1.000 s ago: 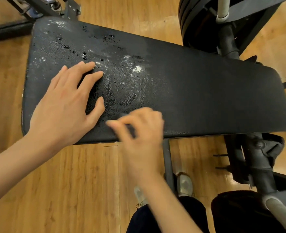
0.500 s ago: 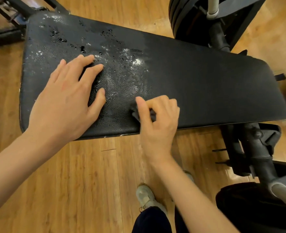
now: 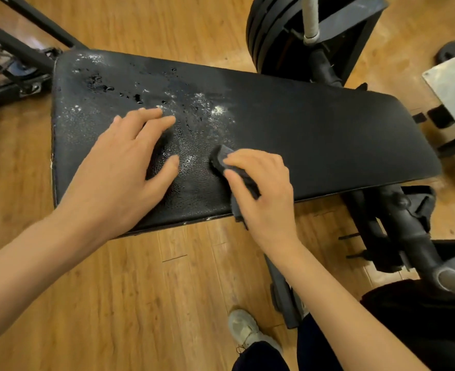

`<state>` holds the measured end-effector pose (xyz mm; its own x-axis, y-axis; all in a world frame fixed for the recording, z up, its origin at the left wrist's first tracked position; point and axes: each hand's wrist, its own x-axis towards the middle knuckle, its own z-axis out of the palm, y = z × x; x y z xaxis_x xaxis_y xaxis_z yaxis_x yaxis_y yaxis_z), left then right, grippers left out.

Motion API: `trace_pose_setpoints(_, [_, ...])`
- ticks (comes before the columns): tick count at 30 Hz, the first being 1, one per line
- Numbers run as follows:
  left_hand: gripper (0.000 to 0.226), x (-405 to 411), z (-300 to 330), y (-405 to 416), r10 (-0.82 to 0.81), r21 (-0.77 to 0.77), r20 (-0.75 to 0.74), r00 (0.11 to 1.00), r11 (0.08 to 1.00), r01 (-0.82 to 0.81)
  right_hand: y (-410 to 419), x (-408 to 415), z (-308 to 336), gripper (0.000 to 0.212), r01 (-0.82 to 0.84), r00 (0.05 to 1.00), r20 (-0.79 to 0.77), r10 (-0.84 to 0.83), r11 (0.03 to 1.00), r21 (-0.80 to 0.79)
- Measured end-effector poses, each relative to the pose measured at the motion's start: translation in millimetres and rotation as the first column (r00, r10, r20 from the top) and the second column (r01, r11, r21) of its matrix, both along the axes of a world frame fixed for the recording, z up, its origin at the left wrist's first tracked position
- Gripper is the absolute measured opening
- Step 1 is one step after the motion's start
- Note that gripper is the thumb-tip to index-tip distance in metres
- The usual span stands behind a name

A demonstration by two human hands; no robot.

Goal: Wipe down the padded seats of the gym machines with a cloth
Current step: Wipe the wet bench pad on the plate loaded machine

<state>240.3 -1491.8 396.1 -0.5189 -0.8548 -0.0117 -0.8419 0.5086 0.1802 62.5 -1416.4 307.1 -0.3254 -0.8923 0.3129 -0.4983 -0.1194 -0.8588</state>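
On the padded seat [image 3: 314, 135], left hand [image 3: 119, 172] rests flat; right hand [image 3: 263, 194] grips cloth [image 3: 222, 158].

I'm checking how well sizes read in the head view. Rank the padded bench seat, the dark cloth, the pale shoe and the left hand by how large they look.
1. padded bench seat
2. left hand, enlarged by nearness
3. pale shoe and dark cloth: unsure, since the right hand covers much of the cloth.

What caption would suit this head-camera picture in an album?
Right hand wipes a dark cloth over the wet black padded seat while the left hand rests flat on it.
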Motion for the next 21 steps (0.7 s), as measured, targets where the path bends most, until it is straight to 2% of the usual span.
trace_pose_setpoints(1, [0.059,5.2,3.3,2.2,-0.075,0.008,0.036,0.997,0.997,0.075,1.5,-8.7,-9.1,0.006,0.054,0.999,-0.005,-0.054,0.998,-0.016])
trace_pose_setpoints(3, [0.062,18.9,6.8,9.0,-0.221,0.019,0.126,0.967,0.975,0.220,-6.7,-24.8,-21.1,0.006,0.225,0.970,0.089,-0.227,0.974,0.039])
trace_pose_setpoints(5, [0.062,31.7,6.2,15.5,-0.296,0.036,0.173,0.939,0.955,0.295,-12.7,-24.8,-25.1,0.014,0.393,0.899,0.160,-0.408,0.912,0.119])
trace_pose_setpoints(7, [0.062,38.1,1.3,19.9,-0.326,0.011,0.184,0.927,0.944,0.329,-8.3,3.5,-21.1,0.024,0.477,0.854,0.170,-0.491,0.871,0.119])
trace_pose_setpoints(11, [0.058,37.3,-4.8,20.2,-0.324,-0.069,0.143,0.935,0.939,0.336,12.7,63.7,-3.3,0.026,0.348,0.922,0.171,-0.349,0.937,0.038])
trace_pose_setpoints(13, [0.059,38.3,-6.2,21.2,-0.325,-0.087,0.129,0.937,0.937,0.338,11.9,43.3,-10.3,0.024,0.264,0.959,0.114,-0.261,0.964,-0.014])
trace_pose_setpoints(15, [0.058,38.4,-7.8,21.6,-0.319,-0.108,0.119,0.940,0.937,0.332,7.5,10.7,-26.4,0.022,0.300,0.952,0.066,-0.298,0.954,-0.022])
trace_pose_setpoints(16, [0.058,38.2,-9.4,21.6,-0.321,-0.118,0.121,0.939,0.935,0.335,3.6,-2.8,-34.1,0.023,0.389,0.917,0.098,-0.387,0.921,-0.004])
trace_pose_setpoints(18, [0.056,36.8,-11.9,21.3,-0.330,-0.134,0.126,0.936,0.929,0.345,-1.2,-7.8,-41.9,0.027,0.574,0.787,0.216,-0.578,0.814,0.086])
trace_pose_setpoints(19, [0.055,36.1,-12.7,21.4,-0.332,-0.140,0.130,0.934,0.927,0.349,-3.2,1.9,-41.8,0.029,0.626,0.726,0.264,-0.635,0.769,0.129])
trace_pose_setpoints(21, [0.052,35.5,-12.8,23.0,-0.323,-0.148,0.136,0.937,0.928,0.342,-4.9,30.9,-35.6,0.032,0.663,0.672,0.338,-0.659,0.739,0.122])
